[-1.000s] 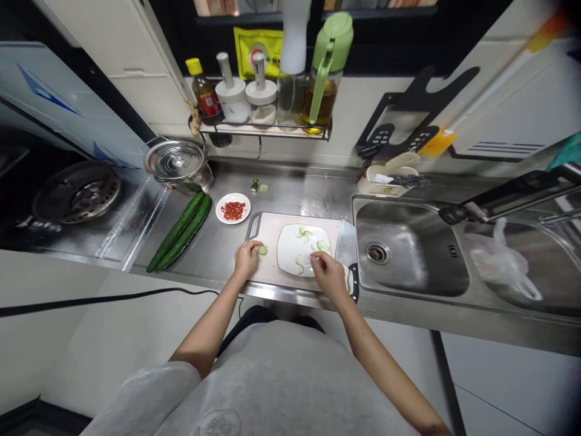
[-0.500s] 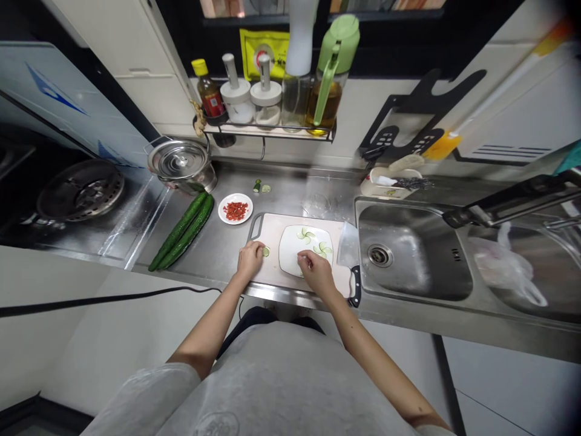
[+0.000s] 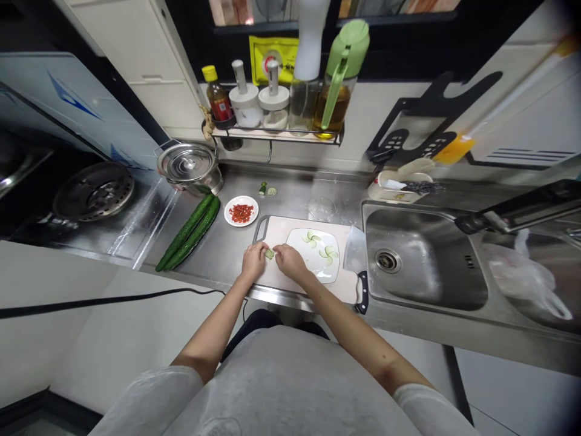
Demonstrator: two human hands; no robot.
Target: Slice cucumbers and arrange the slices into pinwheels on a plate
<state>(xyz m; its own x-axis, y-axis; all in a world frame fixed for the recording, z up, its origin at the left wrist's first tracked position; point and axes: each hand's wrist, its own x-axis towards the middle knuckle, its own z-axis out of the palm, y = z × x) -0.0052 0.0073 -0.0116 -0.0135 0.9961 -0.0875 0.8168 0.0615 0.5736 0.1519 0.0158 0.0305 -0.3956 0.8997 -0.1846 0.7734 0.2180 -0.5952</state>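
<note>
Between my fingertips are some thin pale-green cucumber slices (image 3: 269, 254), over the left part of the cutting board (image 3: 276, 280). My left hand (image 3: 254, 263) pinches them from the left. From the right, the closed fingertips of my right hand (image 3: 291, 263) meet their edge. Beside my right hand, a white square plate (image 3: 324, 275) lies on the board. Cucumber slices form two pinwheel shapes on it, an upper one (image 3: 311, 239) and a lower right one (image 3: 328, 255). A cleaver (image 3: 354, 248) with a black handle rests at the board's right end.
Left of the board are a small plate of chopped red chilli (image 3: 241, 212) and two whole cucumbers (image 3: 190, 233). Cucumber ends (image 3: 263, 188) and a glass bowl (image 3: 322, 208) sit behind. A lidded steel pot (image 3: 190, 166) stands back left; the sink (image 3: 417, 266) is right.
My right hand has moved left from above the plate to the slices at my left hand. The left hand stays at the board's left side. The view has shifted slightly.
</note>
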